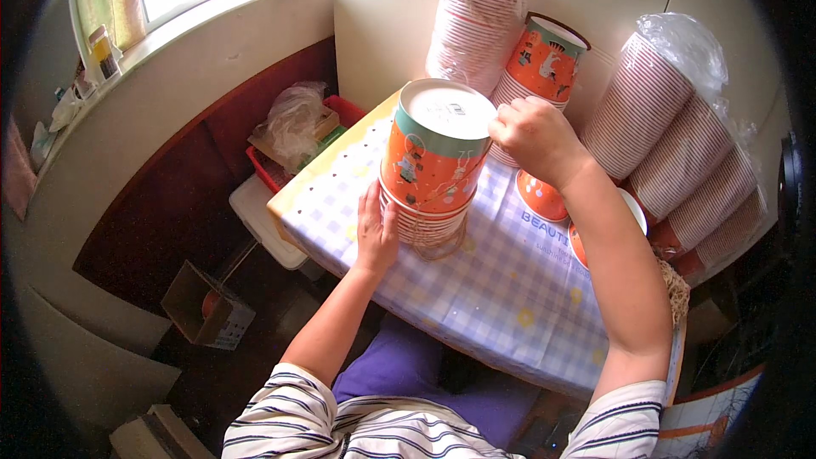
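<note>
An upside-down stack of paper buckets [431, 153], orange with a green band and small printed figures, stands on the table in front of me. Its white round base faces up. Against the stack's lower left side rests my left hand [376, 229], fingers stretched upward along it. My right hand [540, 138] is closed beside the stack's upper right edge; what its fingers pinch is hidden. Thin tan cords [438, 246] loop around the stack's foot. Two orange buckets [541, 195] [577, 246] sit right of it, partly covered by my right forearm.
A blue-checked cloth [476, 306] covers the table. Behind stand a tall wrapped bucket stack [478, 21] and another orange-topped stack [548, 59]. Plastic-wrapped stacks [642, 89] lean at right, above a tan cord bundle [676, 293]. A red crate [344, 109] and cardboard box [208, 306] are left.
</note>
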{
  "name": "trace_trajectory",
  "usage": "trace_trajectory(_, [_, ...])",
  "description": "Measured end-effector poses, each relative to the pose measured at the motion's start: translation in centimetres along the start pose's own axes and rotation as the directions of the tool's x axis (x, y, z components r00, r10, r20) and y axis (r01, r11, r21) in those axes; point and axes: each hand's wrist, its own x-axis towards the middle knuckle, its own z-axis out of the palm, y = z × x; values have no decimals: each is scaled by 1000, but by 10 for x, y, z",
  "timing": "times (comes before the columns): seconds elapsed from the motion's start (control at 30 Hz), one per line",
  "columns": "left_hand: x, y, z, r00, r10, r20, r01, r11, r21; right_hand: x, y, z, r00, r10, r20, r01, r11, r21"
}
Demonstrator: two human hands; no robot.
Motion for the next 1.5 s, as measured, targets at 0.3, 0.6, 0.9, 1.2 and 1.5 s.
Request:
trace_trajectory(0.3, [0,1,1,1000,21,18,-22,1000,13,-1,-2,1,1000,-3,20,3,1000,-9])
trace_trajectory(0.6, [-1,0,2,1000,30,8,-30,999,27,-3,-3,2,1000,-6,19,6,1000,-5])
trace_trajectory(0.9, [-1,0,2,1000,8,16,-8,1000,19,-5,-6,5,1000,6,6,-6,1000,-19])
trace_trajectory(1.2, [0,0,2,1000,12,21,-12,1000,11,-7,-10,7,1000,17,-9,-17,999,-33])
trace_trajectory(1.5, [-2,-3,4,1000,-8,22,8,1000,-22,-28,-18,7,988,104,-111,-114,990,-85])
